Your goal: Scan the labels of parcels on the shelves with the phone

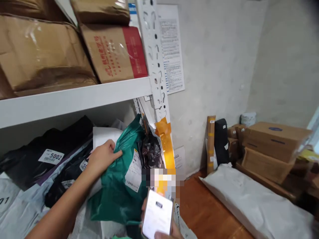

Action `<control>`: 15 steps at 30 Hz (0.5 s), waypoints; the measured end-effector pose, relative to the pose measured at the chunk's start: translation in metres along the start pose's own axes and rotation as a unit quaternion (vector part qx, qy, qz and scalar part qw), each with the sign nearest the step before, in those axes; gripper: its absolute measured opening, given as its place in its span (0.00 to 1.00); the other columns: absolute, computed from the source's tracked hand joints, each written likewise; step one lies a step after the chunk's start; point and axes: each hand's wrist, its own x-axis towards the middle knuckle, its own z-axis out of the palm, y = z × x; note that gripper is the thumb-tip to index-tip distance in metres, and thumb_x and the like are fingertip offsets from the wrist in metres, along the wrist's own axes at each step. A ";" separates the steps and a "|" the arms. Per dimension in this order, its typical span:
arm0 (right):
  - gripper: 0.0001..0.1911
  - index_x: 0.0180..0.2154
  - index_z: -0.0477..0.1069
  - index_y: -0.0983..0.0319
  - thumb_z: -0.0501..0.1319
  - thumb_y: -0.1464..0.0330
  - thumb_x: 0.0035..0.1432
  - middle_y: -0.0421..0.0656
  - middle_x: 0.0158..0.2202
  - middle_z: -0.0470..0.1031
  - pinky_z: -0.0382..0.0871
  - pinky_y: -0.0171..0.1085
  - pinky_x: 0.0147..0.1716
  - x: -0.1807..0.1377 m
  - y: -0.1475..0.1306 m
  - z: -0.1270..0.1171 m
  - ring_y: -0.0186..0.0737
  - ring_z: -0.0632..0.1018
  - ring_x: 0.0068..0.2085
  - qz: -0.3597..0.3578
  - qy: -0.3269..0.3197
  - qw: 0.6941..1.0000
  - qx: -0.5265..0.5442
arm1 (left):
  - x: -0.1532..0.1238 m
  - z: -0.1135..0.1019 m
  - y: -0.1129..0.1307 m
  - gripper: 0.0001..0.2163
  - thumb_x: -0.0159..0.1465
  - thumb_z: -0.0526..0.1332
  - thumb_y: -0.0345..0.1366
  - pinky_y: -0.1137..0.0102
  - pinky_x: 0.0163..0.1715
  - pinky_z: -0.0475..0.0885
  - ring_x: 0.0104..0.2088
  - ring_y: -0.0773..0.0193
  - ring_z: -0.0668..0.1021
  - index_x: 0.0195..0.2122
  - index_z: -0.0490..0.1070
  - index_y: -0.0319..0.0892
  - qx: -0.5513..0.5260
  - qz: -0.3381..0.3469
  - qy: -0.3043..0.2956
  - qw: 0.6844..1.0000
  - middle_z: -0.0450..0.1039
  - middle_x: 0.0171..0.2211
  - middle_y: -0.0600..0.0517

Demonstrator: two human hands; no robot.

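Observation:
My left hand point(104, 156) reaches in from the lower left and pinches the upper left edge of a green plastic parcel bag point(117, 192). Its thumb lies on the green plastic, while the fingers curl behind the edge, partly hidden. A white shipping label point(134, 174) is stuck on this bag. At the bottom centre my right hand point(165, 235) is closed around a smartphone point(157, 214) with a lit screen, its thumb over the lower part. Black parcel bags point(50, 146) lie left of my left hand, one labelled 5002, and a crinkled black bag point(151, 151) sits right of the green one.
Cardboard boxes point(45, 56) fill the upper shelf point(74, 101). A perforated white post point(156, 66) with orange tape point(166, 146) stands at the shelf's right end. On the brown floor point(199, 205) lie a large white parcel point(249, 196) and stacked cartons point(274, 136) by the wall.

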 end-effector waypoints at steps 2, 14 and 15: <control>0.36 0.49 0.67 0.61 0.71 0.52 0.39 0.45 0.36 0.76 0.64 0.33 0.22 0.007 -0.006 -0.006 0.39 0.73 0.28 -0.043 0.032 0.998 -0.013 | 0.001 -0.005 0.022 0.07 0.47 0.61 0.38 0.68 0.28 0.65 0.28 0.58 0.73 0.27 0.67 0.45 0.133 0.127 0.011 0.983 0.71 0.25 0.52; 0.32 0.33 0.73 0.55 0.74 0.50 0.22 0.47 0.33 0.79 0.73 0.59 0.35 0.045 -0.019 -0.049 0.60 0.78 0.33 0.011 0.099 0.991 -0.085 | 0.027 0.086 0.013 0.11 0.55 0.63 0.29 0.44 0.60 0.48 0.64 0.37 0.53 0.40 0.77 0.37 0.267 0.198 -0.319 0.887 0.71 0.53 0.41; 0.31 0.31 0.74 0.55 0.71 0.44 0.24 0.48 0.32 0.80 0.73 0.61 0.36 0.047 -0.028 -0.051 0.62 0.79 0.34 0.046 0.084 0.992 -0.080 | 0.038 0.094 0.010 0.09 0.54 0.65 0.30 0.48 0.59 0.55 0.61 0.39 0.60 0.37 0.77 0.39 0.251 0.201 -0.304 0.897 0.74 0.50 0.44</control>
